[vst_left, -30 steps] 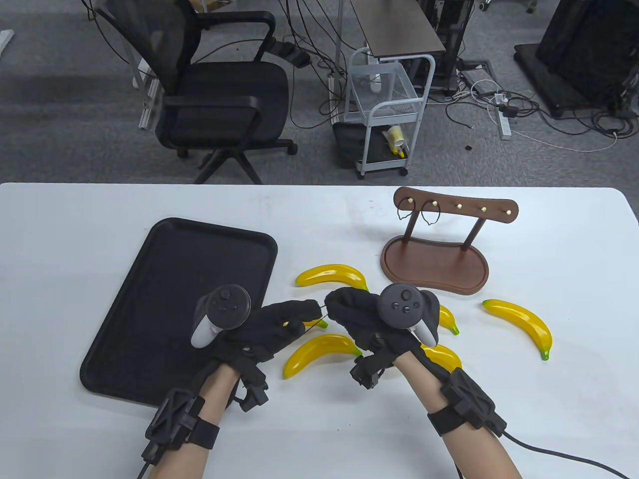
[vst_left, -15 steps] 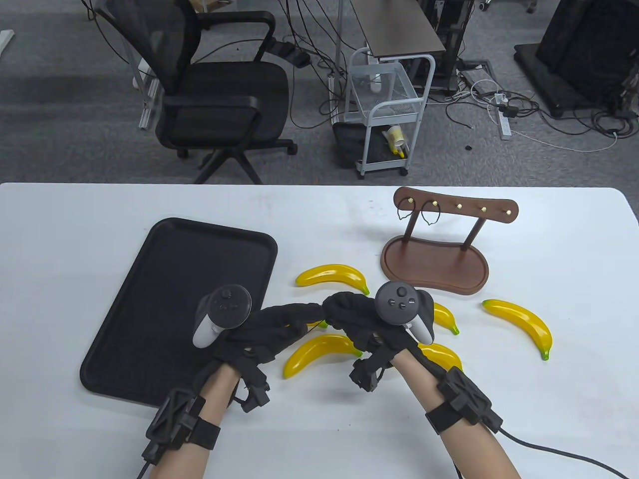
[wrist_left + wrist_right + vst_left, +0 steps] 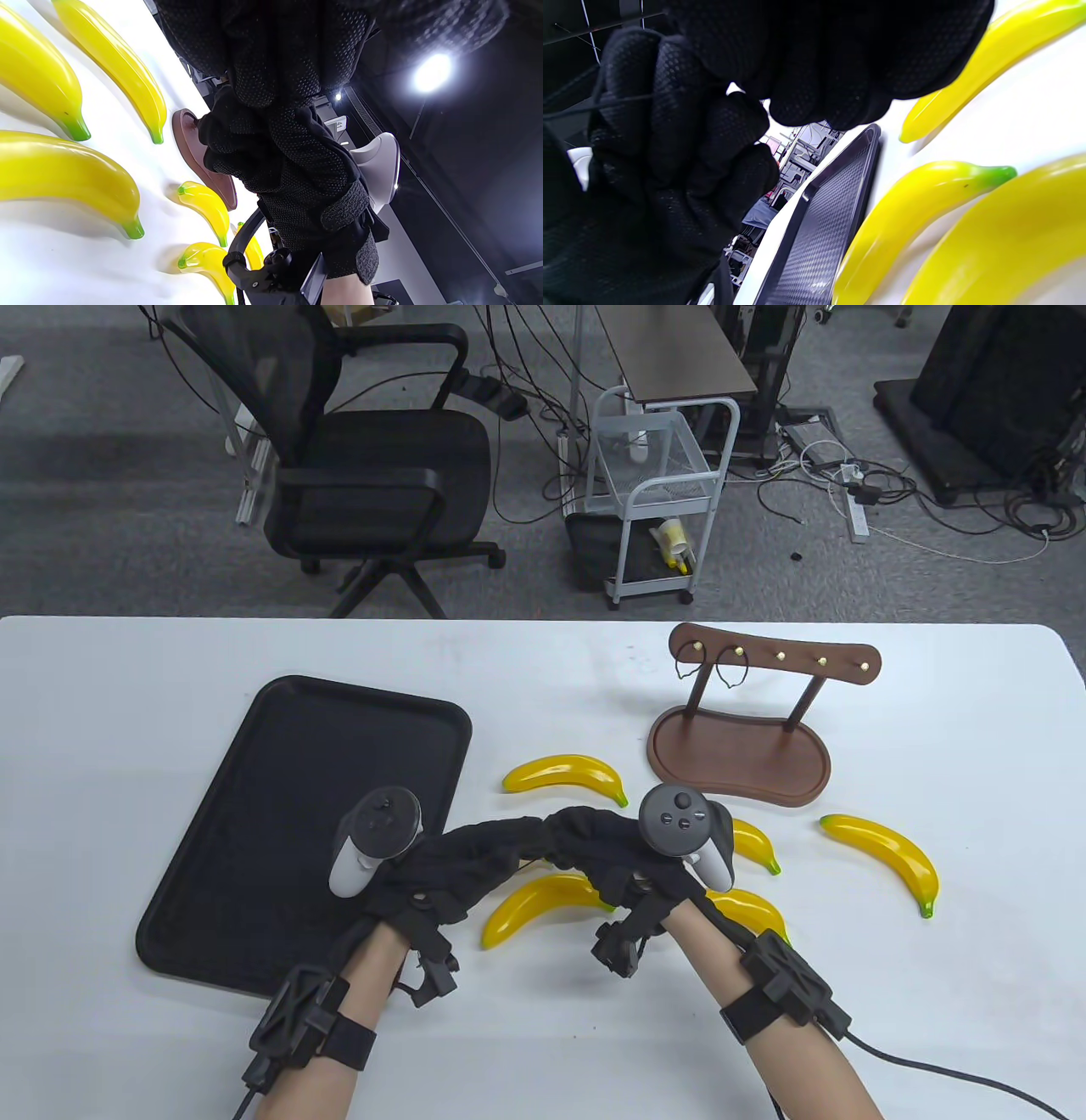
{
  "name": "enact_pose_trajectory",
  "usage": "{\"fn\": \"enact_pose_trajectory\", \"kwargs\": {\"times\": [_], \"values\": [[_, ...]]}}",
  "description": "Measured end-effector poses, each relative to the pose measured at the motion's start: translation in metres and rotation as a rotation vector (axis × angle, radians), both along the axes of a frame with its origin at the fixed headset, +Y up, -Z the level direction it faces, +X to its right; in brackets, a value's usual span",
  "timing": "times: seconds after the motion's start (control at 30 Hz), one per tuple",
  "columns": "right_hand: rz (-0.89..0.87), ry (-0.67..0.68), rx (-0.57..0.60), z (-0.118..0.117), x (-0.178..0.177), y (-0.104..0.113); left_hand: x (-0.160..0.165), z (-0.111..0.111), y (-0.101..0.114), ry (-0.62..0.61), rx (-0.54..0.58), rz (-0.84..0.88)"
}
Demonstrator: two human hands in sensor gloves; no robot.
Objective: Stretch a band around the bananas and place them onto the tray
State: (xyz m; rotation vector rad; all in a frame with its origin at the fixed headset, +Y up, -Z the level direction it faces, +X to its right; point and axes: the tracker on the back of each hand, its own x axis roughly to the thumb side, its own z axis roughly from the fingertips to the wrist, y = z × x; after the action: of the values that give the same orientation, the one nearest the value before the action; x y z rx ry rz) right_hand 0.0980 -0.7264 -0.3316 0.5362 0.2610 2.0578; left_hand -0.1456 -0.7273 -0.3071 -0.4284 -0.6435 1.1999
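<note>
Both gloved hands meet fingertip to fingertip above the table, left hand (image 3: 496, 848) and right hand (image 3: 590, 836). A thin black band (image 3: 628, 99) runs across the curled fingers of the left hand (image 3: 670, 140) in the right wrist view. Both hands appear to pinch it; the right hand's hold is hidden. Several yellow bananas lie loose under and around the hands: one (image 3: 543, 903) just below them, one (image 3: 564, 774) beyond them, another (image 3: 887, 861) far to the right. The black tray (image 3: 280, 780) lies to the left with nothing on it.
A brown wooden stand (image 3: 738, 751) with brass pegs is at the back right, and two more bands (image 3: 689, 670) hang from its left pegs. Off the table's far edge are an office chair (image 3: 365, 466) and a white cart (image 3: 653, 500).
The hands have closed together. The short stretch of band seen between them a second ago is now covered. The right hand drifted slightly left. The bananas have not moved.
</note>
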Motion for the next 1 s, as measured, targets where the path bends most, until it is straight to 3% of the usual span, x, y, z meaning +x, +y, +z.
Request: {"fn": "enact_pose_trajectory", "kwargs": {"times": [0.4, 0.73, 1.0], "values": [[-0.173, 0.086, -0.132, -0.003, 0.000, -0.008, -0.005, 0.000, 0.009, -0.004, 0.025, 0.005], [-0.115, 0.050, -0.096, -0.005, 0.005, -0.005, -0.011, -0.002, 0.011, 0.046, 0.071, -0.082], [-0.010, 0.027, 0.017, -0.006, 0.018, 0.009, -0.023, -0.004, 0.016, 0.110, 0.094, -0.106]]}}
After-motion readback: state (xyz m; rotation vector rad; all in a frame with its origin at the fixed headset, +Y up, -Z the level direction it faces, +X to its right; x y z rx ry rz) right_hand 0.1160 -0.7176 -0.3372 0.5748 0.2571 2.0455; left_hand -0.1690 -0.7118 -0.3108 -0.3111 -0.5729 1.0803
